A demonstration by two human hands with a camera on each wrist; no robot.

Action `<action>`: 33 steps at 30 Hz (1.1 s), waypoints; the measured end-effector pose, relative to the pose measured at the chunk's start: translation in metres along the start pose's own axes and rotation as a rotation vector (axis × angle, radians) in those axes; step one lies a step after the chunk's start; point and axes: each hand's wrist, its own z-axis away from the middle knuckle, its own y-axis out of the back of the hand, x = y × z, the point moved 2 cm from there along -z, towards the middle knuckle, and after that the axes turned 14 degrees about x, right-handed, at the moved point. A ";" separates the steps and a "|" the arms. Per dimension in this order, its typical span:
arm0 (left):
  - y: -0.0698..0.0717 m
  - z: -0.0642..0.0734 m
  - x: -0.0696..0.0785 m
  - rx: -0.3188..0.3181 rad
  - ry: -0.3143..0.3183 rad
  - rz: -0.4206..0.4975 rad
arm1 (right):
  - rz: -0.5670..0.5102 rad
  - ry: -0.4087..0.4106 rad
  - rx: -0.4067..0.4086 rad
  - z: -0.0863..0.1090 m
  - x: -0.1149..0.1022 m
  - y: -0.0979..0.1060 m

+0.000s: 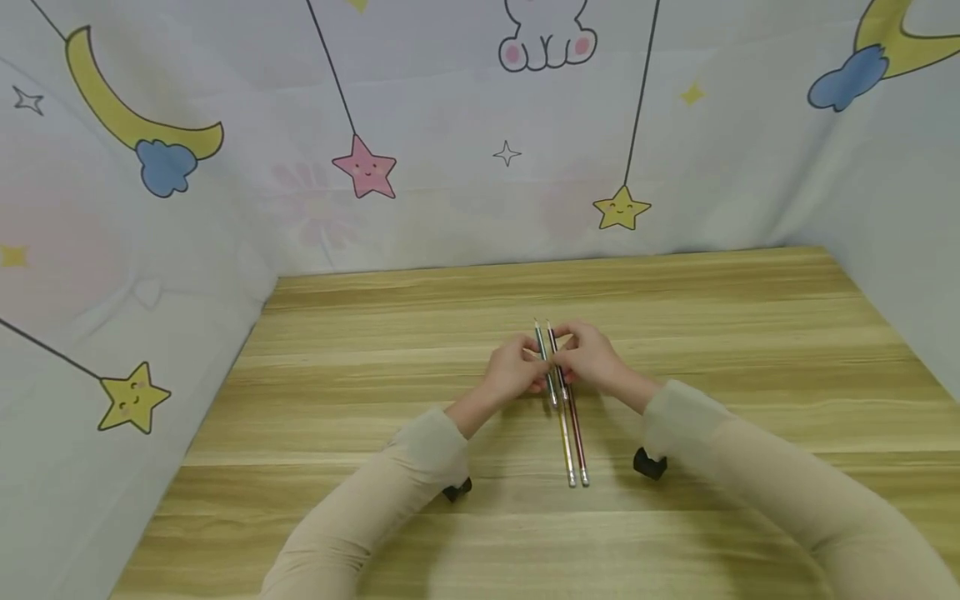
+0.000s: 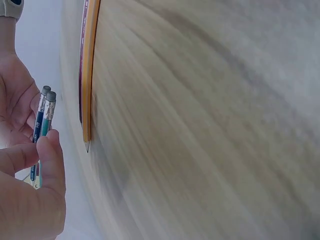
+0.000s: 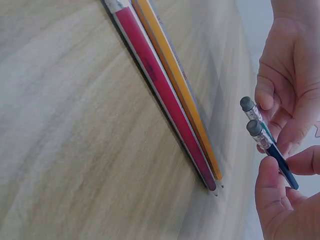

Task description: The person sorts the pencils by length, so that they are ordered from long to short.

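In the head view, my left hand pinches a green pencil between thumb and fingers. My right hand pinches a dark blue pencil close beside it. Both held pencils point away from me, with their grey erasers toward me, and are raised off the table, as the wrist views show. Below them on the tabletop, a yellow pencil and a red pencil lie side by side, eraser ends nearest me. Neither hand touches these two. In the right wrist view the yellow pencil lies along the red pencil.
A wood-grain table spans the area under both arms. White fabric printed with stars and moons hangs behind it and along both sides. A small black object shows under each cuff, the right one being larger in view.
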 end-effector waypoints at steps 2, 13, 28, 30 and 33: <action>-0.003 0.001 0.000 -0.014 0.019 0.024 | -0.008 -0.002 -0.004 0.002 0.002 0.002; -0.021 0.017 0.005 -0.105 0.049 0.047 | -0.022 0.005 -0.011 0.015 0.011 0.021; -0.042 0.045 0.003 -0.185 -0.036 -0.037 | -0.050 -0.006 -0.031 0.028 0.027 0.041; -0.044 0.049 0.002 -0.191 -0.050 -0.043 | -0.059 -0.016 -0.035 0.030 0.029 0.043; -0.047 0.054 0.000 -0.194 -0.089 -0.085 | -0.077 -0.032 -0.038 0.033 0.032 0.045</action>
